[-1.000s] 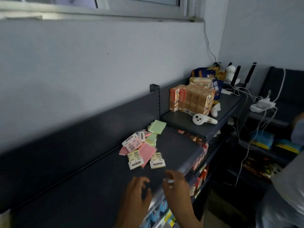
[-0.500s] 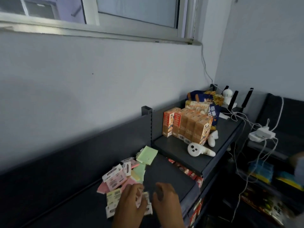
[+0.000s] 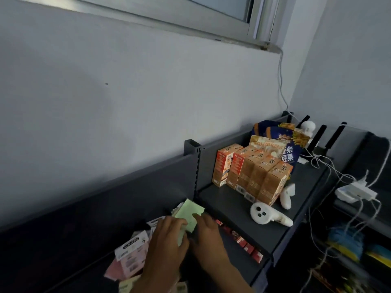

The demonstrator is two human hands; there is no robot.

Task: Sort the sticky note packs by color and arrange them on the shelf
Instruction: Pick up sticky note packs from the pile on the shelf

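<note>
A loose pile of sticky note packs lies on the dark grey shelf (image 3: 88,235). A light green pack (image 3: 189,209) leans at the pile's far end, by the shelf divider. Pink packs (image 3: 131,261) with white labels lie to the left, and a pale yellow pack (image 3: 127,287) shows at the bottom edge. My left hand (image 3: 167,240) rests on the pile, its fingertips reaching the green pack's lower edge. My right hand (image 3: 208,233) pinches the green pack's near right corner, thumb on top. My hands hide the packs beneath them.
On the raised shelf section to the right stand several orange boxes (image 3: 251,174), snack bags (image 3: 275,140) and two white controllers (image 3: 266,214). Cables and a white charger (image 3: 355,192) hang further right. Red packets (image 3: 247,246) line the lower shelf.
Both hands have moved forward over the pile to the green pack. The view has tilted and drawn closer to the shelf.
</note>
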